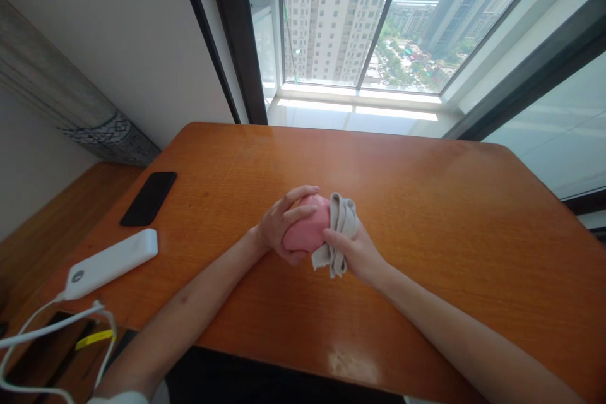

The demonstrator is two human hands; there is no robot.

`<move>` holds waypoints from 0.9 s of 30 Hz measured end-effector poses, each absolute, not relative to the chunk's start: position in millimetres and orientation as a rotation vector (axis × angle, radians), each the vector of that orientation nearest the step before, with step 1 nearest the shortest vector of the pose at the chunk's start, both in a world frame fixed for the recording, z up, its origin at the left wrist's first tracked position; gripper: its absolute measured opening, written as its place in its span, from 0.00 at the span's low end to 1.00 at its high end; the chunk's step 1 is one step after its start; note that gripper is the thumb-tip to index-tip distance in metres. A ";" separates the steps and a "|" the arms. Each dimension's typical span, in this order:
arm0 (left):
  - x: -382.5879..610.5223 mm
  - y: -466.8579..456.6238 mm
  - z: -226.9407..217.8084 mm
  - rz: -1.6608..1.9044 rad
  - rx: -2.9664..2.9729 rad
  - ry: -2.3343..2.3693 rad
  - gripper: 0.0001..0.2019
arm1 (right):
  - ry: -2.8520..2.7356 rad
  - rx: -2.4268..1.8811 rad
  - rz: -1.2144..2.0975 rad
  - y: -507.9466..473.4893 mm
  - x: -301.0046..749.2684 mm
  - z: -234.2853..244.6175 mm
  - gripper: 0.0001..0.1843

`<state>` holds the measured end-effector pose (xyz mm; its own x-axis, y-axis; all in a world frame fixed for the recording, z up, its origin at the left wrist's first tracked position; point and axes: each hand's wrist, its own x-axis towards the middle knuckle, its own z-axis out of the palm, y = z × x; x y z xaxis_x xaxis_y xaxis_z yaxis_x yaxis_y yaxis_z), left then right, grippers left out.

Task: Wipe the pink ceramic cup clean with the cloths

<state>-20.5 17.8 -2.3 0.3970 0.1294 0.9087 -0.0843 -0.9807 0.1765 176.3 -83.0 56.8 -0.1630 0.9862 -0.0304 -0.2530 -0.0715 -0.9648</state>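
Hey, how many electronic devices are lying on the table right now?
2. A black phone lies near the table's left edge, and a white power bank with a cable sits nearer the person, both left of the left hand holding a pink object.

Orange-brown wooden table [426, 214], rounded corners, carried a black phone [148, 198] lying flat near its left side and, closer in, a white power bank [111, 263] with white cable [47, 327] trailing off the edge.
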 end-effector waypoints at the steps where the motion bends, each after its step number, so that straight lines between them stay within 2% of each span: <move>1: -20.3 18.6 -4.5 1.613 2.407 0.069 0.50 | -1.265 -0.983 1.376 -83.9 177.6 53.8 0.24; 4: -19.3 19.3 -7.9 1.630 2.284 0.043 0.49 | -1.771 -0.920 0.962 -83.2 180.4 45.1 0.15; 7: -18.9 15.9 -5.6 1.538 2.241 0.034 0.46 | -2.108 -0.746 0.483 -79.2 181.4 36.1 0.14; 9: -18.9 14.3 -2.9 1.438 2.234 0.085 0.44 | -2.162 -0.717 0.339 -77.7 181.9 32.4 0.13; 12: -18.7 17.9 -0.6 1.447 2.222 0.099 0.49 | -2.022 -0.891 0.521 -79.0 182.6 35.4 0.14; 16: -19.8 25.7 -0.4 1.458 2.324 0.062 0.56 | -1.386 -1.093 1.235 -79.4 181.4 54.7 0.17; 20: -20.7 22.8 -1.8 1.403 2.429 0.058 0.60 | -0.720 -0.973 1.657 -76.4 176.4 70.9 0.29; 23: -19.4 17.9 -6.1 1.485 2.363 0.064 0.60 | -0.706 -0.922 1.717 -77.4 174.1 69.3 0.32; 27: -16.9 15.1 -11.8 1.512 2.193 0.110 0.54 | -1.276 -0.946 1.366 -82.5 177.5 57.2 0.21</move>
<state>-16.9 15.1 -11.8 0.3889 0.3239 0.8625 -0.1954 -0.8859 0.4207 177.5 -82.5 57.2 -0.1951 0.9770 0.0857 -0.1519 0.0562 -0.9868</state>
